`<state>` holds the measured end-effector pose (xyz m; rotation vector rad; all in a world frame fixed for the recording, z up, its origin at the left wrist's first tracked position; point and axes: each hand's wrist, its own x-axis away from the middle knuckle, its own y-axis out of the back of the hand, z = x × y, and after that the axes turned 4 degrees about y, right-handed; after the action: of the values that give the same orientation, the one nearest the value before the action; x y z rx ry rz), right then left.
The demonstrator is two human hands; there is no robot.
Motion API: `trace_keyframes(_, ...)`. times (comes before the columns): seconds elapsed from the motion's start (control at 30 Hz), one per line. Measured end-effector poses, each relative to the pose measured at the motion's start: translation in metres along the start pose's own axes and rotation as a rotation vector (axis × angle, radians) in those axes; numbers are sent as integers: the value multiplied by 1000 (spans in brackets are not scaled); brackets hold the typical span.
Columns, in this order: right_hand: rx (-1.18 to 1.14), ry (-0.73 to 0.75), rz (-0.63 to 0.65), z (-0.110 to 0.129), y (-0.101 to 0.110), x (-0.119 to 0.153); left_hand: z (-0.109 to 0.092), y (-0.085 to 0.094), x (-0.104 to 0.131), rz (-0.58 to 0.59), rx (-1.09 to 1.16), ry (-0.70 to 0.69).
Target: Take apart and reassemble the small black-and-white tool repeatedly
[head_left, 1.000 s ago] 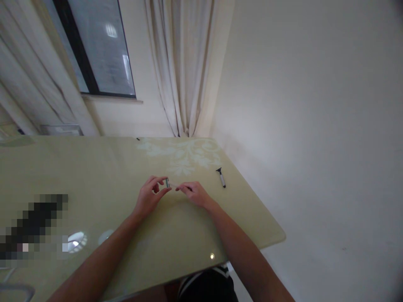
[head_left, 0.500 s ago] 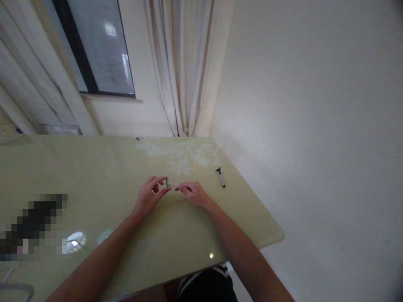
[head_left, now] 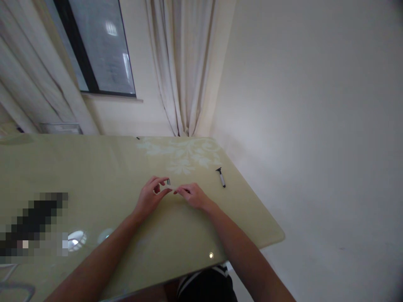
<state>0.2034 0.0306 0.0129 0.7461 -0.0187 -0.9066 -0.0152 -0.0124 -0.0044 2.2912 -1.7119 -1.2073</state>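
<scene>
Glossy pale green covers the table (head_left: pixel 103 167), where a dark, pixelated shape (head_left: pixel 34 222) shows at far left and a tiny dark bit (head_left: pixel 137 138) sits by the back edge. Next comes the left hand (head_left: pixel 149 196), curved, its thumb and forefinger pinching a small grey-green piece (head_left: pixel 168 182) between the two hands. A slim pale stick (head_left: pixel 173 188) reaches to that piece (whether it touches is too small to tell) from the right hand (head_left: pixel 193 196), whose fingers are pressed together on it. The work looks under way: piece and stick are both held, neither is set down, and how much is done or left on the piece cannot be judged. Farther right, apart from both hands, a grey-handled razor (head_left: pixel 221 178) lies near the slanting edge.
</scene>
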Motion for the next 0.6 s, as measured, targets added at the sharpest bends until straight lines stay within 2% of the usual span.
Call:
trace_keyframes(0.13,-17,-17,-59,-2,0,0,1,0,0,-13,-4,-18)
trace_keyframes(0.23,-17,-6,-28,-2,0,-1,1,0,0,-21,2,-32)
trace_keyframes(0.4,-24,-30,-66,-2,1,-1,1,0,0,-29,-6,-38)
trace_keyframes(0.5,-13,-10,-7,-1,-1,0,0,0,0,-8,-12,-43)
trace_keyframes(0.6,-45,-15,-59,0,-2,0,-1,-1,1,-20,-11,-43)
